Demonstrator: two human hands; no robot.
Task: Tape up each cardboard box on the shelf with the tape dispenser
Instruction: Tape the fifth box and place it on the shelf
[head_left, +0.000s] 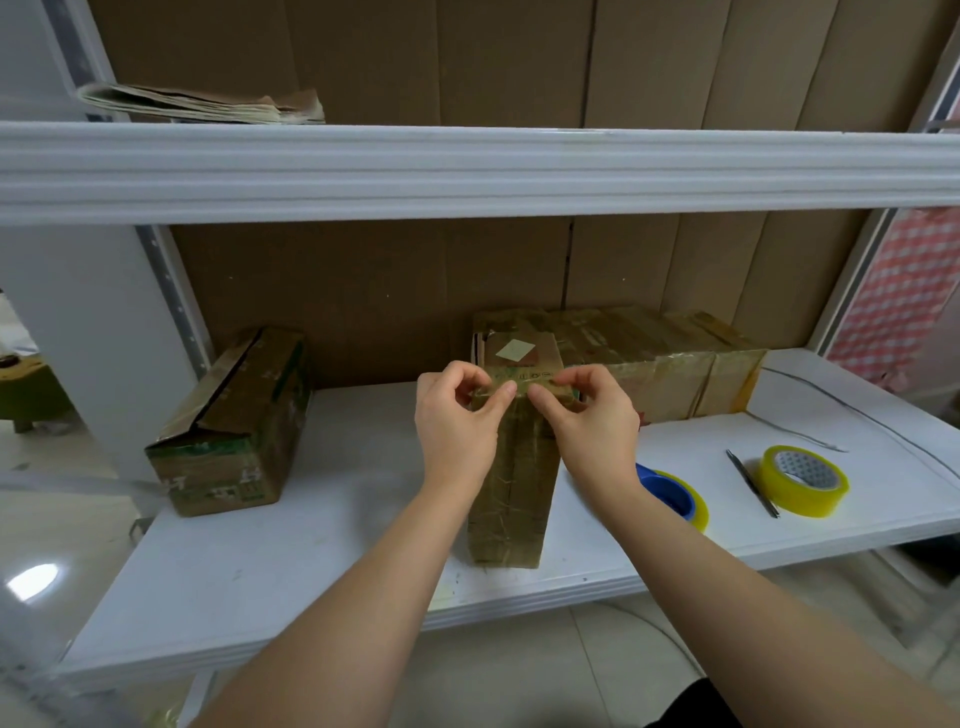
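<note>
At the middle box's (514, 467) far top edge, left hand (457, 415) and right hand (592, 421) pinch tape (498, 391).

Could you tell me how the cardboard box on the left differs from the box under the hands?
The left box lies untouched, angled on the shelf, its top flaps gaping along the seam; green print shows on its bare sides. The middle box points straight back, looks glossy with tape along its top, and both the left hand and right hand pinch tape at its far end. Both are long brown cardboard boxes on the same shelf.
</note>
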